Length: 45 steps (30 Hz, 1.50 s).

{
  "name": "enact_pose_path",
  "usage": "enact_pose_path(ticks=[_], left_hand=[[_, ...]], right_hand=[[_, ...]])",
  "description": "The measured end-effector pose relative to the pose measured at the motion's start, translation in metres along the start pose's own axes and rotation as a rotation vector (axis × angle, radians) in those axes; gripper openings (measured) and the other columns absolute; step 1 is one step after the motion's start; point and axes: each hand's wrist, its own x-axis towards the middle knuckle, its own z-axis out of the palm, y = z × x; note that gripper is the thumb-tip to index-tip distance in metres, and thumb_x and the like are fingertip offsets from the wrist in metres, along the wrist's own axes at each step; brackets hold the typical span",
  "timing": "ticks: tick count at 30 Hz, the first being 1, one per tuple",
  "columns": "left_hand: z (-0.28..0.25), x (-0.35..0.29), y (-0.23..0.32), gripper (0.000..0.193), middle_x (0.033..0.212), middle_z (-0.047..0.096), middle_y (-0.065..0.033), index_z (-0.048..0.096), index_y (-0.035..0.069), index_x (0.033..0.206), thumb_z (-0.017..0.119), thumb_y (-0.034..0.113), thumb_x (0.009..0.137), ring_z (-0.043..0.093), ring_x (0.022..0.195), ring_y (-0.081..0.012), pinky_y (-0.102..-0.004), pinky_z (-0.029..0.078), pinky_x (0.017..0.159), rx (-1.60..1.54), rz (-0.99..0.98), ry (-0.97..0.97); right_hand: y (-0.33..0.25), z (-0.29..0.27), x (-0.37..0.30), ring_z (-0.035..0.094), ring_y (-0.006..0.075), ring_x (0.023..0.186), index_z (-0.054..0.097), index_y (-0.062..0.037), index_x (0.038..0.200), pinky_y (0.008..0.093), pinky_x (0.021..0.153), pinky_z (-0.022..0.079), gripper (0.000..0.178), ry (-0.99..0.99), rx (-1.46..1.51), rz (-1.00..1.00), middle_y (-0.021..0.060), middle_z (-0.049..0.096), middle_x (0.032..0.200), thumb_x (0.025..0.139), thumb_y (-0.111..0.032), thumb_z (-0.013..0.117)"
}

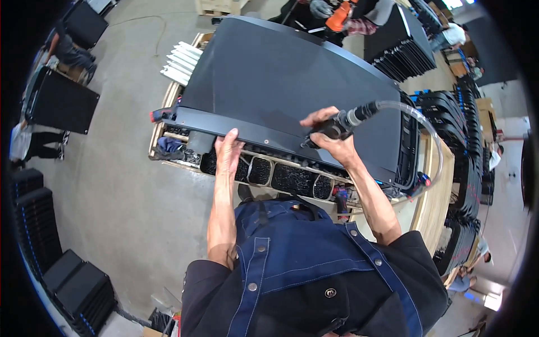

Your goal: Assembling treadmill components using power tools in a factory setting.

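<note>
Driver [336, 127] (black) inside right hand [341, 149].

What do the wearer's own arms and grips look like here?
The left grip and right grip are ungloved, no ring or watch visible. Both forearms are bare below short dark sleeves. The navy apron shows pale stitching and metal studs.

And it's matt against shine on this dark panel [281, 78]!
The face looks dull and even, a smooth satin rail [255, 133] running its near edge; over it, the black tool [338, 127] looks plastic, its collar [353, 117] gleaming like metal, the hose [418, 112] clear, glossy plastic; pale, bare wood at the bench [442, 180]'s right edge, and down below, a blue woven cloth apron [303, 247]!
</note>
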Motion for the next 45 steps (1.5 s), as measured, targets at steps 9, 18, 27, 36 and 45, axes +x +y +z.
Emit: enact_pose_path(ticks=[9,18,27,36,45], left_hand=[[0.001,-0.005,-0.007,0.044,0.113,0.067,-0.007,0.054,0.005,0.128,0.075,0.01,0.09,0.068,0.105,-0.0205,-0.0415,0.057,0.096,-0.003,-0.002,0.023],[-0.007,-0.002,-0.006,0.051,0.124,0.062,-0.0074,0.052,0.005,0.133,0.076,0.016,0.089,0.063,0.115,-0.0227,-0.045,0.053,0.1,0.033,-0.004,-0.028],[-0.003,0.002,-0.012,0.044,0.115,0.066,-0.0064,0.055,0.004,0.128,0.076,0.014,0.09,0.067,0.104,-0.0188,-0.039,0.058,0.094,-0.015,0.058,0.007],[0.001,-0.004,-0.008,0.055,0.124,0.062,-0.0084,0.048,0.003,0.137,0.075,0.013,0.09,0.064,0.113,-0.0212,-0.0435,0.053,0.101,0.004,0.045,-0.011],[-0.01,0.002,-0.013,0.05,0.123,0.063,-0.0073,0.053,0.005,0.133,0.075,0.016,0.09,0.062,0.115,-0.0235,-0.046,0.052,0.104,0.047,0.017,0.011]], right_hand=[[-0.014,0.02,-0.01,0.066,0.0247,0.114,0.065,-0.0055,0.107,0.0418,0.101,0.051,0.032,-0.131,-0.139,-0.095,0.0089,0.071,0.111,0.076,0.0,0.073],[-0.009,0.012,0.002,0.069,0.0221,0.103,0.059,-0.0018,0.117,0.0356,0.089,0.057,0.042,0.191,0.045,0.101,0.0175,0.067,0.122,0.077,0.007,0.069],[-0.016,0.018,0.016,0.069,0.015,0.097,0.066,-0.0006,0.107,0.0307,0.08,0.057,0.027,0.315,-0.174,0.152,0.0099,0.072,0.104,0.08,0.004,0.069],[0.015,0.012,-0.039,0.065,0.0268,0.112,0.053,-0.0054,0.113,0.0412,0.101,0.05,0.039,0.158,-0.206,-0.247,0.016,0.068,0.113,0.081,0.005,0.072],[-0.015,0.036,0.018,0.068,0.0192,0.105,0.069,-0.0027,0.107,0.0366,0.097,0.053,0.034,0.03,-0.211,0.204,0.009,0.072,0.111,0.074,0.003,0.068]])
